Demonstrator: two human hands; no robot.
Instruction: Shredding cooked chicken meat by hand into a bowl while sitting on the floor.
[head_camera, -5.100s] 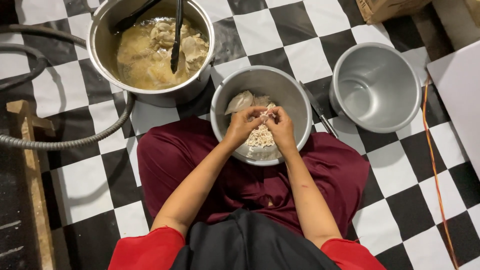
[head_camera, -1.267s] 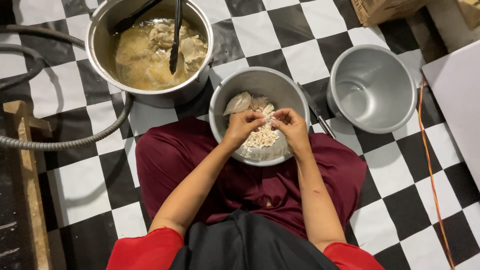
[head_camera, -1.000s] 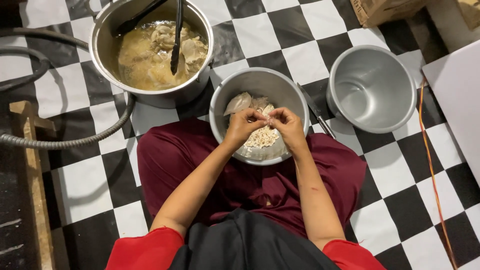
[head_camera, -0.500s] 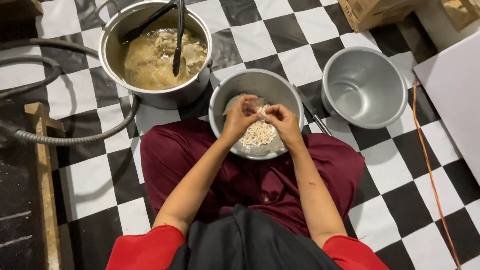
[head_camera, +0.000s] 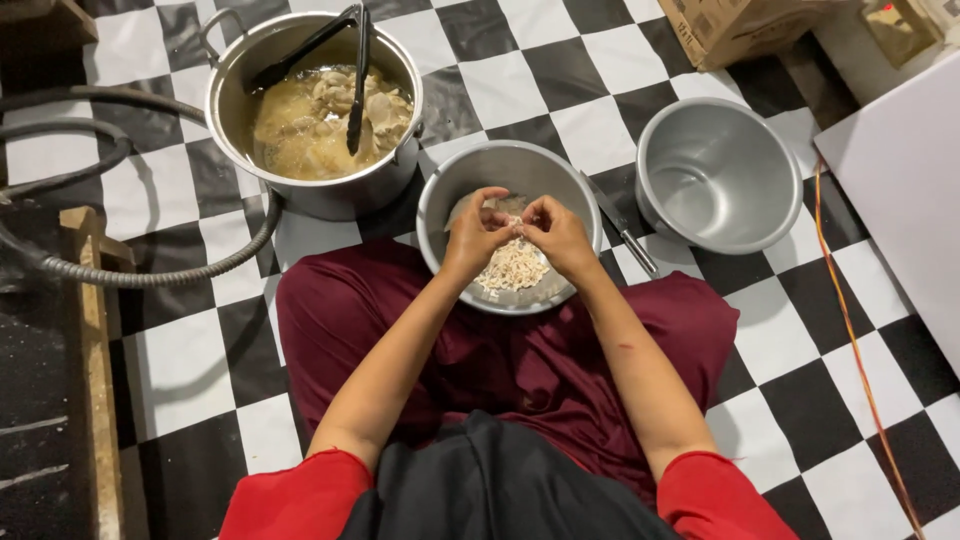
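Black-and-white checkered floor (head_camera: 520, 85) carrying everything. Large steel stockpot (head_camera: 312, 115) of broth sitting at upper left, tongs leaning inside. Steel bowl (head_camera: 505, 180) of shredded meat resting at centre, against seated person's knees. Empty steel pot (head_camera: 715, 172) standing to right. Knife (head_camera: 625, 235) lying between bowl and empty pot. Corrugated hose (head_camera: 150, 275) curving at left. Orange cable (head_camera: 850, 330) trailing along right. Cardboard box (head_camera: 745, 25) sitting at top right.

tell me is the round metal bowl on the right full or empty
Empty: the round metal bowl on the right shows only its bare shiny bottom.
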